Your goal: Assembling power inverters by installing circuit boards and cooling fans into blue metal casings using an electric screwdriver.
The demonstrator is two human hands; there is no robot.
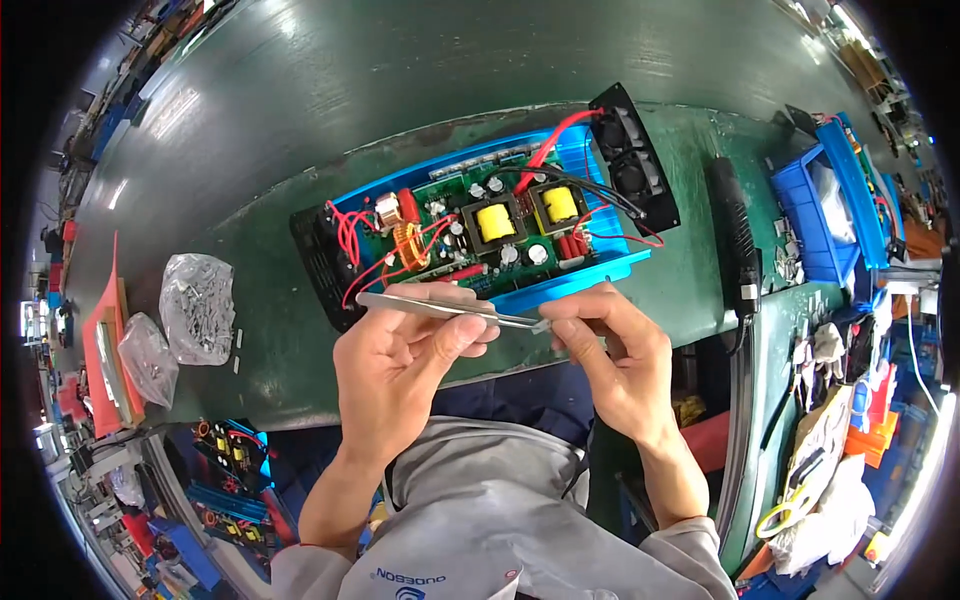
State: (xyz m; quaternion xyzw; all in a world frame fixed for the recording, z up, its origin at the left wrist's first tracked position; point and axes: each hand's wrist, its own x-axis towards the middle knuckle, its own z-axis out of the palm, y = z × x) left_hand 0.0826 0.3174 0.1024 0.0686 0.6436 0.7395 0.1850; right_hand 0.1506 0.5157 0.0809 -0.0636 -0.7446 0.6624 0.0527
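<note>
My left hand (pixel 398 355) is closed on a pair of metal tweezers (pixel 428 306), whose tips point right. At those tips is a small pale piece (pixel 541 326), pinched between the thumb and finger of my right hand (pixel 618 352); its kind is too small to make out. Just beyond both hands lies an open blue metal case (pixel 625 262) with a green circuit board in it. The board carries yellow-wound transformers (pixel 494 222), a copper coil (pixel 409 246), capacitors and red wires. A black end panel with two fans (pixel 630 160) leans at the case's right end, joined by cables.
On the left of the green bench (pixel 290 380) lie clear plastic bags (pixel 197 310) of small parts and a red folder (pixel 105 350). To the right are a black stick-shaped tool (pixel 735 235), loose metal pieces (pixel 788 250) and a blue bin (pixel 815 225). More boards (pixel 235 480) sit low at left.
</note>
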